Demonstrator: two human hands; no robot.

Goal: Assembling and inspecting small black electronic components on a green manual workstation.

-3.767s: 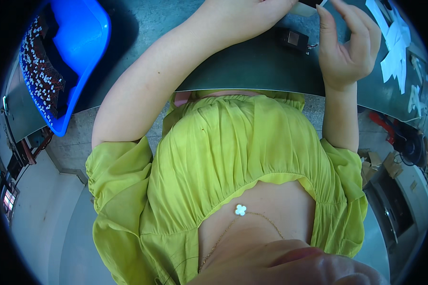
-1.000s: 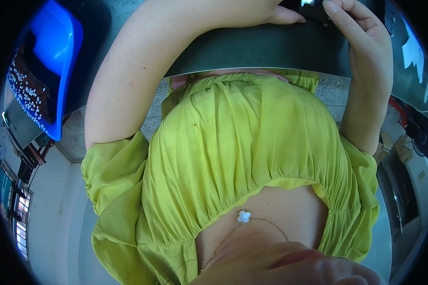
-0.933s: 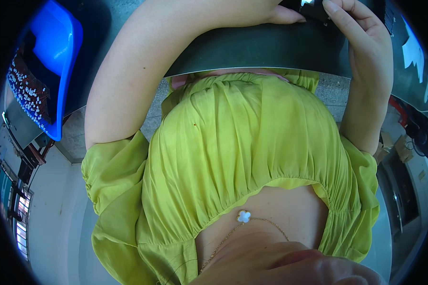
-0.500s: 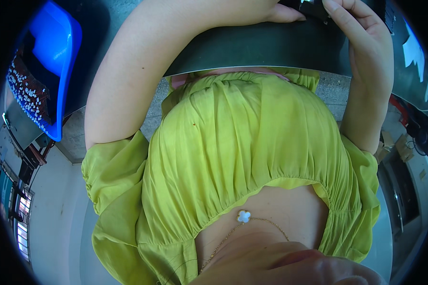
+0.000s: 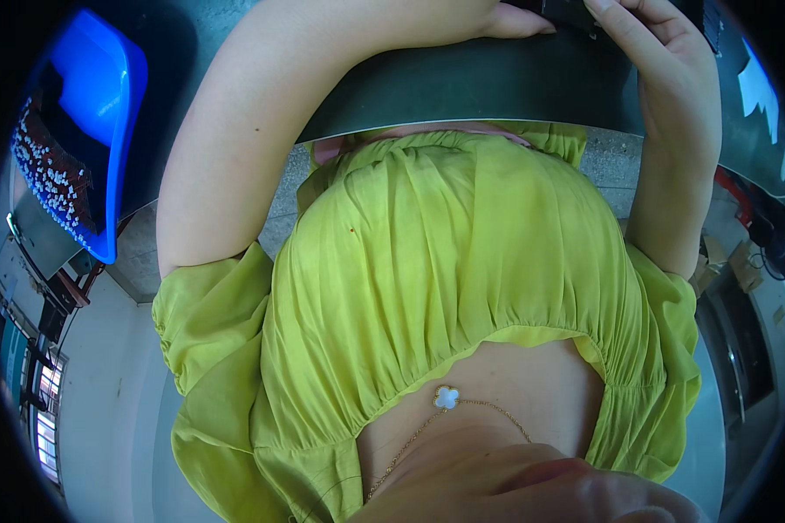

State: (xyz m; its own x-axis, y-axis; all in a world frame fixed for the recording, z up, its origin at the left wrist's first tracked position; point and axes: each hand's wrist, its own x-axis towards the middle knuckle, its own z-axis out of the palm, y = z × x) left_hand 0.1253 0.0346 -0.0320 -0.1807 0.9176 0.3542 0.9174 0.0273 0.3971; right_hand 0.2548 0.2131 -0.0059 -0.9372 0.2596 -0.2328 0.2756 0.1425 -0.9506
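Observation:
A small black piece (image 5: pixel 571 12) lies between my hands at the top edge, partly cut off by the frame. My right hand (image 5: pixel 663 44) is closed on its right side, thumb tip pressed against it and fingers curled. From the left, my left hand (image 5: pixel 510 19) reaches across; only its thumb and part of the palm show. That thumb stretches along the lower left of the black piece, while the other fingers are out of the picture. Beneath both hands is the dark green table top (image 5: pixel 480 87).
At the far left stands a blue plastic bin (image 5: pixel 122 166) with many small white bits on a dark reddish-brown mesh. Torn white paper (image 5: pixel 757 91) lies on the table at the right. A dark ridged object (image 5: pixel 713 26) sits just beyond my right hand. Cardboard boxes (image 5: pixel 746 266) stand lower right.
Both hands have shifted slightly up and left in the picture. A bright spot by the black piece is no longer visible. My right hand keeps its grip.

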